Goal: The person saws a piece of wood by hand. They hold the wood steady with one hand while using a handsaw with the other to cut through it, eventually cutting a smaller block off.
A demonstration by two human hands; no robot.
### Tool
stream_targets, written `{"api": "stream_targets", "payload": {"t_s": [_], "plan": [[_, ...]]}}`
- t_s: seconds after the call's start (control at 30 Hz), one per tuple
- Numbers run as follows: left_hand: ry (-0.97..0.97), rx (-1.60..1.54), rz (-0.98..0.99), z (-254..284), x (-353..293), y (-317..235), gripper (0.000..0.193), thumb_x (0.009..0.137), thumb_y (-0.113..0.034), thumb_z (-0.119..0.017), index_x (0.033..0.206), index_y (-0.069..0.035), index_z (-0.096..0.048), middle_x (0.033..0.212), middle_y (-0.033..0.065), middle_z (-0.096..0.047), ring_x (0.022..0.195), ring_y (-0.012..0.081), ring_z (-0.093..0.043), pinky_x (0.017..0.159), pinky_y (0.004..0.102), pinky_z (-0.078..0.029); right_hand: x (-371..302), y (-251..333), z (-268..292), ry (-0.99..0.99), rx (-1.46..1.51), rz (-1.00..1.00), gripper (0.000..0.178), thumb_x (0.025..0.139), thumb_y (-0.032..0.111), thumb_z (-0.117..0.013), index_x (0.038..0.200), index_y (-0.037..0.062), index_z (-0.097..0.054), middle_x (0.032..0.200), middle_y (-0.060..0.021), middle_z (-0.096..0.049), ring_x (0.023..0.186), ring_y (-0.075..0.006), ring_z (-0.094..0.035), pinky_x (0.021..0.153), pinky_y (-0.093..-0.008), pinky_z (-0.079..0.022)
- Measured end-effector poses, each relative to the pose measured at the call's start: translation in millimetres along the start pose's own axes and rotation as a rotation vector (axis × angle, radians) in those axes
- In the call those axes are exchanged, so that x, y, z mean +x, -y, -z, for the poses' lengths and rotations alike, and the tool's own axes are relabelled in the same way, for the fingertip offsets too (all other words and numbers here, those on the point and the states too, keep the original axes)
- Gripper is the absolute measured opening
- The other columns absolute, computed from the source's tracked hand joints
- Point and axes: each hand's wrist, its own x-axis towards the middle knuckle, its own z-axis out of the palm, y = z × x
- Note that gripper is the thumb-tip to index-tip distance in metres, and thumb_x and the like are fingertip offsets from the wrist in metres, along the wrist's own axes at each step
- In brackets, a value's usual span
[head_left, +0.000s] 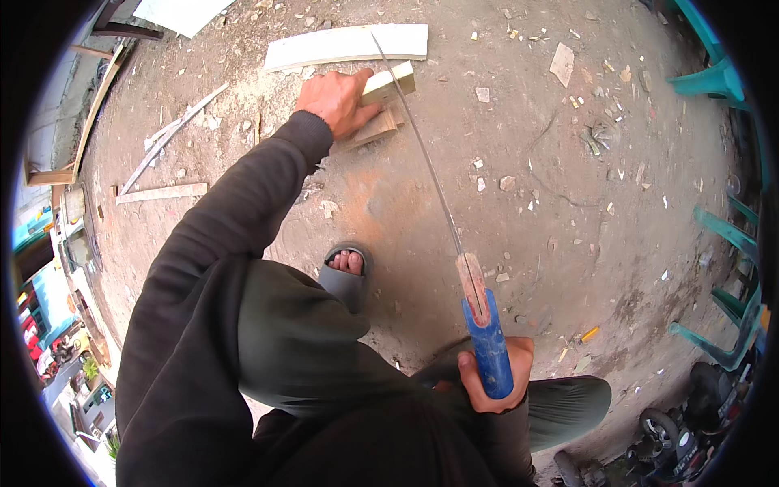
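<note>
My right hand is closed round the blue handle of a hand saw. The saw's thin blade runs up and to the left, its far part crossing a pale wooden board near the board's right end. With fingers wrapped over it, my left hand grips that board just left of the blade. Beneath the board and hand lies a brownish wood block. Beyond them a white-faced board lies flat on the ground, the blade tip reaching over its edge.
Thin wood strips lie on the dirt at the left. My sandalled foot stands below the board. Teal plastic chairs line the right side, and a motorcycle stands at the lower right. Stone chips and wood scraps litter the ground.
</note>
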Motion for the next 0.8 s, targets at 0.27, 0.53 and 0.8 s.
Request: {"api": "stream_targets", "payload": {"t_s": [0.27,0.53,0.8], "plan": [[0.05,-0.036,0.047,5.9,4.6,0.2,0.057,0.089,-0.046,-0.072,0.126,-0.004,-0.063,0.077,0.0187,-0.072,0.069,0.0356,-0.072,0.065,0.0454,-0.06,7.5,-1.8,20.5,0.062,-0.031,-0.014,0.011,0.069,0.004,-0.07,0.064,0.003,-0.061,0.055,-0.0111,-0.055,0.045,-0.0303,-0.056,0.046,-0.035,-0.044],[-0.015,-0.048,-0.035,1.6,-3.6,-5.6,0.049,0.088,-0.043,-0.074,0.118,-0.006,-0.063,0.076,0.0201,-0.072,0.067,0.0349,-0.072,0.063,0.0441,-0.058,-19.3,0.8,-8.2,0.022,0.006,-0.031,0.012,0.069,0.003,-0.072,0.066,0.0035,-0.06,0.055,-0.0107,-0.054,0.044,-0.0295,-0.055,0.046,-0.0348,-0.043],[0.037,-0.061,0.059,5.1,-3.8,-0.7,0.064,0.088,-0.053,-0.071,0.131,-0.007,-0.063,0.082,0.0217,-0.074,0.074,0.036,-0.074,0.068,0.0461,-0.059,-18.0,52.3,16.0,-0.039,-0.01,-0.092,0.014,0.073,0.005,-0.074,0.069,0.0018,-0.061,0.057,-0.0091,-0.057,0.049,-0.0251,-0.059,0.055,-0.0332,-0.049]]}}
